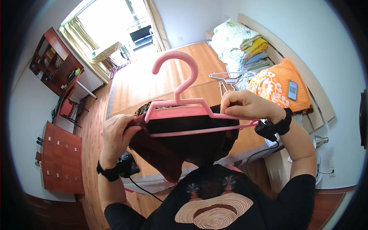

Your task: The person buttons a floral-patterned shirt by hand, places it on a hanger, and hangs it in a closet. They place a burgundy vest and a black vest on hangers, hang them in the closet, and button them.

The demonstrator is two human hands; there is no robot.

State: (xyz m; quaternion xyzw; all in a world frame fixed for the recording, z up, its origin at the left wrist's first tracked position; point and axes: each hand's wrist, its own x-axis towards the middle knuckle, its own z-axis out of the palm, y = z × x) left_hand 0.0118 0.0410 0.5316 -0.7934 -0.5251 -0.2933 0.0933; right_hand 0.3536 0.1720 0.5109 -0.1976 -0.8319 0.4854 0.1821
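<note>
A pink plastic clothes hanger [176,112] is held up in front of me, its hook pointing away. A dark maroon-black garment [165,147] hangs at its left side and below the bar; its exact kind is hard to make out. My left hand [117,132] pinches the garment's edge over the hanger's left end, which the cloth and fingers hide. At the other side, my right hand [249,104] has thumb and fingers closed on the hanger's right arm, whose tip is bare of cloth. A patterned piece of cloth [143,109] shows behind the hanger's left side.
Beyond my hands lies a bed with a woven brown mat [134,84]. White hangers [230,78] rest on it near folded bedding [237,38]. An orange pillow [272,82] carries a phone [292,90]. A red-brown drawer cabinet [63,161] stands at the left, and a cable runs from each wrist device.
</note>
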